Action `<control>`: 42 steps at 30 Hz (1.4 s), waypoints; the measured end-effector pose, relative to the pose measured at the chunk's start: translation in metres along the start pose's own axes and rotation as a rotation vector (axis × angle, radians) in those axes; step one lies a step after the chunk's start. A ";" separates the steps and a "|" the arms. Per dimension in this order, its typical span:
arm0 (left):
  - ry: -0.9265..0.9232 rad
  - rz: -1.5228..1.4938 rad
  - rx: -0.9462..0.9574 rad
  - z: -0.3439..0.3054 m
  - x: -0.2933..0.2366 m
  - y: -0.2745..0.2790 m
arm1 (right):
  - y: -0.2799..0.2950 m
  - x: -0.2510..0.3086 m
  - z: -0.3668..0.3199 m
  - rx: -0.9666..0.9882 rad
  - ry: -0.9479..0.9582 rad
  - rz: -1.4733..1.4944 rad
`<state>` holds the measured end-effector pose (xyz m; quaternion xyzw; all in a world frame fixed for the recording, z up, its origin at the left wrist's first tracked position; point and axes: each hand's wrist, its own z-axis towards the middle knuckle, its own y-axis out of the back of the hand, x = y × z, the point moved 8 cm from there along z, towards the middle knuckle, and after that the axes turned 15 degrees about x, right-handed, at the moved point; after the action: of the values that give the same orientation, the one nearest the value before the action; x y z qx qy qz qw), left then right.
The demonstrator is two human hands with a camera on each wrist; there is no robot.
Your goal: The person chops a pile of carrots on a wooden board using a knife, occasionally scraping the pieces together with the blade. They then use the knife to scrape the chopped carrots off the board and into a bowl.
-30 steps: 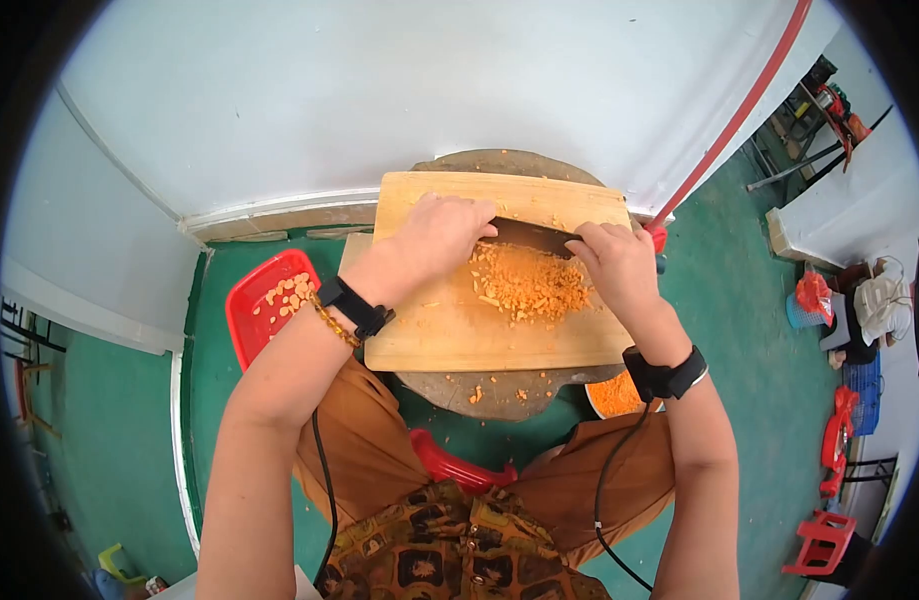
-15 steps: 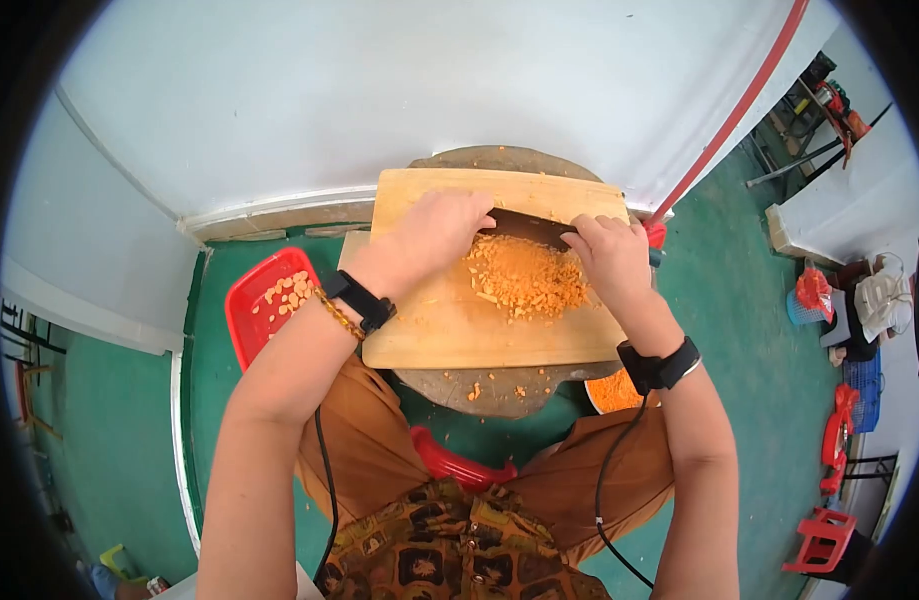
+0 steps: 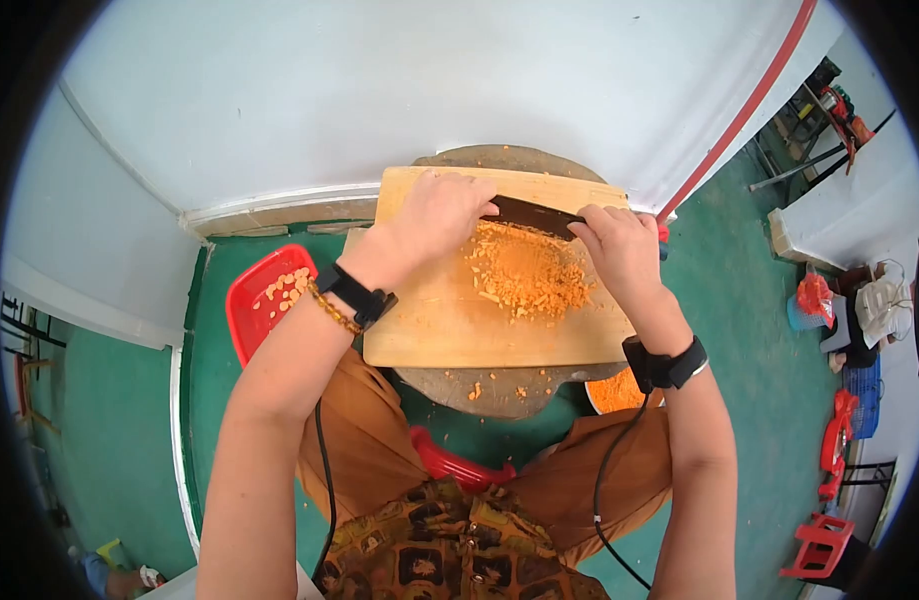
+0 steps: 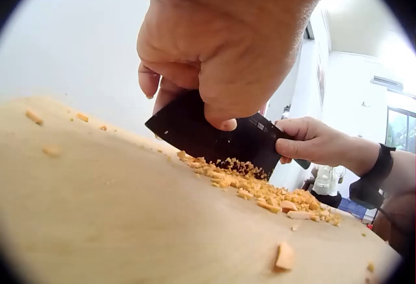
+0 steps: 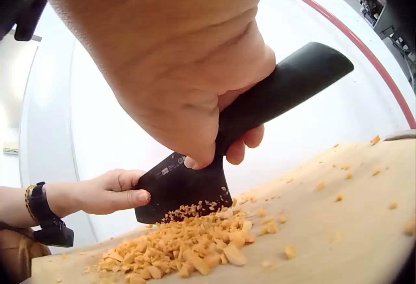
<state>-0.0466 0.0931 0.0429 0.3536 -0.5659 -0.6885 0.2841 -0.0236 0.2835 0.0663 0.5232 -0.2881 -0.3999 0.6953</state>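
A black cleaver (image 3: pixel 534 216) stands on its edge over the wooden cutting board (image 3: pixel 429 330), at the far side of a heap of chopped orange bits (image 3: pixel 529 275). The left hand (image 3: pixel 445 212) pinches the blade's far end between thumb and fingers. At the other end the right hand (image 3: pixel 621 250) grips the cleaver where handle and blade meet; the dark handle (image 5: pixel 292 89) sticks out past that hand in the right wrist view. Orange crumbs cling to the blade (image 4: pixel 214 134) in the left wrist view.
The board lies on a round stump (image 3: pixel 479 392). A red tray (image 3: pixel 244 305) with orange slices is on the floor at left; a bowl of orange bits (image 3: pixel 614 393) sits under the board's near right corner. A white wall (image 3: pixel 379 90) rises behind.
Both hands and the cleaver have shifted slightly, the blade now a little farther from the body and more clear of the heap's far edge. Both grips stay the same.
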 end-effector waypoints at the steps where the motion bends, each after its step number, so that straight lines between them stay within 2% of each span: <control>1: 0.003 0.012 0.005 0.002 0.001 0.002 | -0.009 0.002 0.001 0.009 -0.005 -0.015; 4: -0.013 -0.060 0.043 0.002 0.002 -0.001 | -0.007 -0.002 0.004 0.008 0.000 -0.012; 7: -0.022 -0.051 -0.005 0.002 0.000 0.004 | 0.002 -0.002 0.007 -0.017 0.013 -0.005; 13: 0.029 -0.061 0.093 0.006 0.005 -0.002 | -0.004 -0.002 0.009 0.006 0.018 0.000; 16: -0.027 -0.076 -0.034 0.005 0.005 0.005 | 0.009 -0.006 0.013 -0.035 0.017 -0.019; 22: -0.014 -0.075 0.044 0.005 0.005 0.000 | 0.000 -0.002 0.010 0.009 0.019 0.001; 25: -0.025 -0.058 -0.060 0.002 0.001 0.015 | 0.013 -0.002 0.011 -0.038 0.014 -0.022; 28: -0.003 -0.137 -0.016 0.004 0.007 -0.001 | -0.002 0.000 0.010 0.029 0.004 -0.013; 31: 0.076 -0.115 0.130 0.007 0.011 -0.005 | -0.004 -0.006 0.012 0.066 -0.018 0.025; 34: -0.093 -0.254 -0.204 0.002 0.013 0.022 | 0.000 -0.015 0.013 0.057 -0.051 0.084; 37: 0.146 -0.513 -0.260 -0.005 0.036 0.037 | 0.006 -0.032 0.014 0.012 -0.136 0.100; 40: 0.141 -0.495 -0.385 -0.010 0.061 0.029 | -0.001 -0.049 0.011 -0.004 -0.226 0.030; 42: 0.190 -0.505 -0.380 -0.013 0.073 0.023 | -0.008 -0.056 0.009 -0.037 -0.268 -0.038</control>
<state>-0.0797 0.0232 0.0517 0.4860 -0.2927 -0.7944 0.2171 -0.0619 0.3265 0.0621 0.4576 -0.3610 -0.4846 0.6522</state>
